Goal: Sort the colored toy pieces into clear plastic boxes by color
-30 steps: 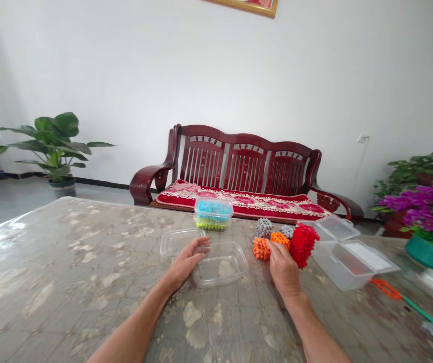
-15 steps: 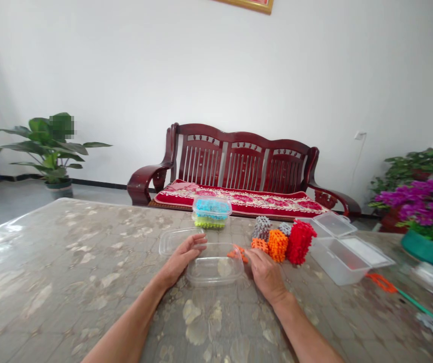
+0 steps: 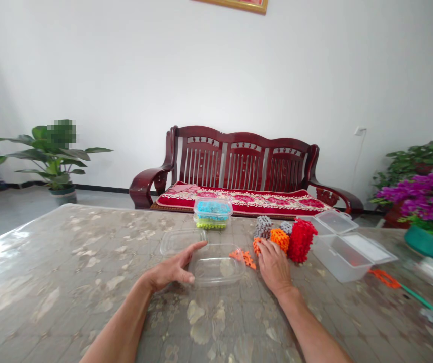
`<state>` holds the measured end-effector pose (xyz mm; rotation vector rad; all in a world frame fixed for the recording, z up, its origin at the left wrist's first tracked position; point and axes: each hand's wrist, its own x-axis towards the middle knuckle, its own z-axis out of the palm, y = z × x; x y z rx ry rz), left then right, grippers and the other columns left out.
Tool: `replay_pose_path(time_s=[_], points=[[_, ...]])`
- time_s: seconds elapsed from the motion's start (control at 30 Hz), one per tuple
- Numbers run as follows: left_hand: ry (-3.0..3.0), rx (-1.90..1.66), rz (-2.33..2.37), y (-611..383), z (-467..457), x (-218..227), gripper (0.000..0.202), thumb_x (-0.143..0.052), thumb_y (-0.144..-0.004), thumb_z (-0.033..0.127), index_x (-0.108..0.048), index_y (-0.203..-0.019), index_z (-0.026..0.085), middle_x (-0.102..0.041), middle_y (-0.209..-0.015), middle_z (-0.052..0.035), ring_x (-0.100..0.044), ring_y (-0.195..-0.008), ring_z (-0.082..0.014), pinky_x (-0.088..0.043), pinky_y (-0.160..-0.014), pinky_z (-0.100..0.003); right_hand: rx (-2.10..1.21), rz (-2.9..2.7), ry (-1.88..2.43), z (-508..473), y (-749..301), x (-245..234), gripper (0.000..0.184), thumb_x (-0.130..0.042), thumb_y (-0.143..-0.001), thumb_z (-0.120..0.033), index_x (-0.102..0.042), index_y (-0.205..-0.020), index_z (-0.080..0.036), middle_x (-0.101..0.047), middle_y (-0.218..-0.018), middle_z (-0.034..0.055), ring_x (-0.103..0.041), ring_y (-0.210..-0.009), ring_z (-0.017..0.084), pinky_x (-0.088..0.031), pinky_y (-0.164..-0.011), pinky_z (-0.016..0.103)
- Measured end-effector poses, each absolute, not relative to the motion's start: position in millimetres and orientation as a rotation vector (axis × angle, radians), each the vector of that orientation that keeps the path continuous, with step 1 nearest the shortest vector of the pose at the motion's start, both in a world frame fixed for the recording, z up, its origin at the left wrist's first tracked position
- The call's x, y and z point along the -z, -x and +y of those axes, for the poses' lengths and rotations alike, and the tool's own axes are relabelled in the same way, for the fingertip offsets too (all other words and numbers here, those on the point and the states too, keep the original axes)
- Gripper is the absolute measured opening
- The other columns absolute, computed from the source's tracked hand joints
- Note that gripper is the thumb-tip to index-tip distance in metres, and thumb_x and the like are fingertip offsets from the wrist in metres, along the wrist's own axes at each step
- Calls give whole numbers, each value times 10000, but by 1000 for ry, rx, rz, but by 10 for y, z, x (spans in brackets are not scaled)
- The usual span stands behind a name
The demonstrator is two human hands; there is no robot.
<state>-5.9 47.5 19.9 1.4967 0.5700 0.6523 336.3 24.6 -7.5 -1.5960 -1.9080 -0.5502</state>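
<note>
My left hand (image 3: 173, 268) is open at the left side of a clear plastic container (image 3: 218, 269), its thumb and fingers apart near the rim. Nothing shows inside that container. Behind my left hand lies a clear lid (image 3: 178, 243). Over a small stack of orange interlocking plastic blocks (image 3: 256, 246), my right hand (image 3: 275, 267) has its fingers bent down around it, hiding much of it. Several loose orange pieces (image 3: 245, 258) lie between the container and my right hand. A taller orange stack (image 3: 280, 239) stands just behind my right fingers.
Grey block stacks (image 3: 263, 227) and a red stack (image 3: 302, 241) stand at the right. Beyond the container are lidded boxes with blue (image 3: 213, 208) and green pieces (image 3: 211, 225). An open translucent bin (image 3: 343, 262) and a flower pot (image 3: 431, 244) are farther right.
My right hand has moved right from the loose orange pieces to the small orange stack. My left hand has drawn back a little left, its thumb spreading from the fingers.
</note>
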Motion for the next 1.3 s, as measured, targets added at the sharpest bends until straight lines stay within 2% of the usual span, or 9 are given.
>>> replay_pose_path(time_s=[0.17, 0.4, 0.57, 0.7, 0.83, 1.0, 1.17, 1.23, 1.3], points=[[-1691, -602, 713, 58, 492, -229, 1064, -881, -569, 505, -384, -1488, 305, -390, -1563, -72, -329, -1432, -345, -231, -1191, -495, 509, -1951, 1631, 214, -3360, 65, 294, -499, -917, -194, -677, -1151, -198, -702, -1169, 75, -594, -1046, 227, -447, -944, 379], [-1718, -688, 740, -16, 513, -159, 947, -851, -617, 485, -451, -1449, 272, -464, -1495, -86, -406, -1375, -339, -288, -1169, -480, 515, -1952, 1652, 301, -3415, 35, 464, -589, -853, -247, -603, -1307, -155, -613, -1343, 138, -513, -1250, 279, -404, -1047, 439], [-1790, -767, 774, -74, 532, -125, 967, -863, -601, 493, -455, -1449, 267, -436, -1511, -90, -374, -1397, -343, -234, -1198, -488, 432, -2009, 1695, 303, -3449, 58, 441, -616, -834, -232, -627, -1273, -200, -679, -1236, 95, -581, -1141, 259, -446, -982, 411], [-1852, -833, 826, -114, 561, -92, 1001, -886, -563, 489, -472, -1445, 259, -383, -1540, -110, -292, -1446, -369, -172, -1221, -495, 399, -1930, 1632, 297, -3452, -9, 438, -630, -823, -256, -629, -1257, -196, -688, -1202, 96, -594, -1091, 263, -454, -966, 413], [-1901, -845, 840, -177, 569, -40, 1080, -895, -541, 486, -425, -1480, 234, -346, -1550, -131, -264, -1459, -389, -178, -1224, -496, 201, -1788, 1533, 297, -3327, -187, 447, -615, -817, -286, -626, -1255, -194, -676, -1232, 97, -590, -1129, 262, -451, -994, 419], [-1956, -846, 844, -282, 550, 36, 1098, -895, -554, 473, -390, -1497, 229, -308, -1554, -147, -263, -1457, -387, -180, -1224, -497, -121, -1895, 1420, 219, -2914, -399, 504, -664, -755, -254, -632, -1258, -233, -688, -1219, 66, -600, -1118, 254, -461, -993, 411], [-1979, -889, 846, -324, 553, 93, 1097, -887, -562, 499, -386, -1492, 203, -304, -1530, -163, -263, -1452, -375, -183, -1228, -482, -225, -2044, 1343, 152, -2564, -442, 502, -696, -711, -201, -673, -1209, -262, -705, -1188, 50, -614, -1075, 247, -480, -963, 402], [-1991, -889, 847, -317, 560, 94, 1085, -877, -574, 509, -384, -1491, 203, -316, -1520, -160, -277, -1445, -373, -192, -1226, -483, -238, -1995, 1275, 159, -2545, -386, 506, -698, -711, -211, -668, -1214, -255, -691, -1221, 56, -607, -1110, 241, -476, -982, 399], [-2008, -876, 860, -307, 569, 84, 1064, -862, -590, 519, -384, -1488, 208, -329, -1513, -152, -294, -1436, -369, -199, -1224, -490, -202, -1833, 1234, 179, -2627, -290, 430, -658, -751, -236, -673, -1181, -231, -688, -1215, 74, -607, -1119, 234, -481, -978, 396]])
